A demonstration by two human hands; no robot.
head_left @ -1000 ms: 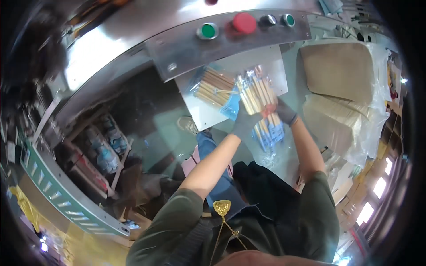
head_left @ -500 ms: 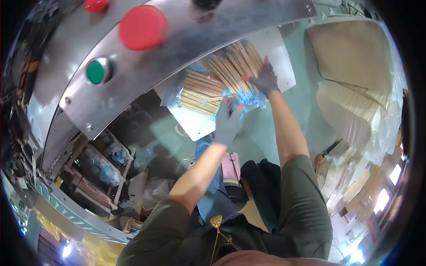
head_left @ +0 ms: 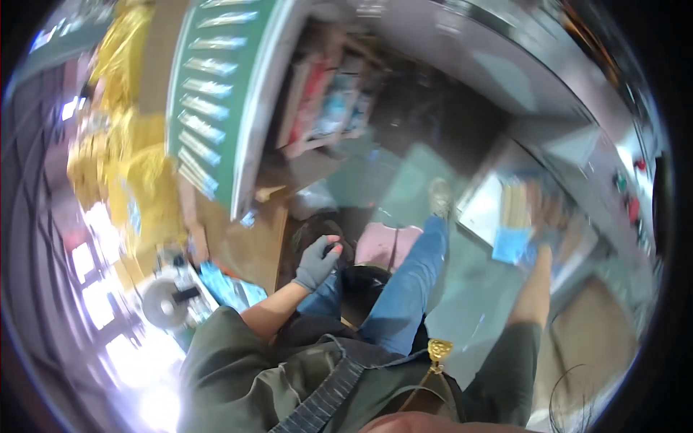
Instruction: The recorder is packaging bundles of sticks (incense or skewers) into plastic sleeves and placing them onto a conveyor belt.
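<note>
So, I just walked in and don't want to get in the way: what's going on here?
A person's right hand, blurred, is over the white board, beside a pack of pale sticks with a blue end; whether it grips anything can't be told. The grey-gloved left hand is near the lap, with nothing plainly in it. Off to the left, slim packets lie in a row on a green belt.

Head-worn L fisheye cam, facing dn; L hand (head_left: 315, 267) nr, floor (head_left: 462, 296) further off.
</note>
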